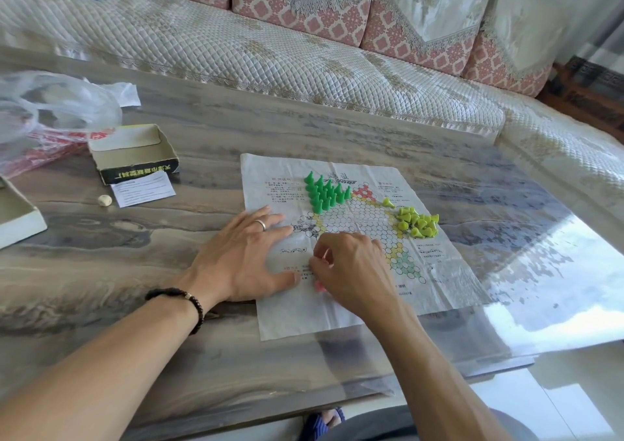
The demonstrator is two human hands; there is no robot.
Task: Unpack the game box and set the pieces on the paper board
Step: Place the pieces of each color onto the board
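Right hand (pixel 351 268) covers the pink pieces (pixel 320 286); only slivers show, count and grip undeterminable. Print on the paper board (pixel 337 319) too small to read. White box part (pixel 17 218) at far left cut by the picture's edge.

Bright daylight enters from the right of the frame, throwing white glare across the glossy grey marbled bench (pixel 557 272). Edges bow with wide-angle distortion; detail is slightly soft.

paper board (pixel 337 305): thin, creased, matt. green pieces (pixel 326 193) and yellow-green pieces (pixel 417 225): smooth plastic. table (pixel 202 137): glossy stone-look top, mirror reflections. box (pixel 135 155): matt cardboard. bag (pixel 50 110): clear crinkled plastic. sofa cover (pixel 236 49): quilted cloth.
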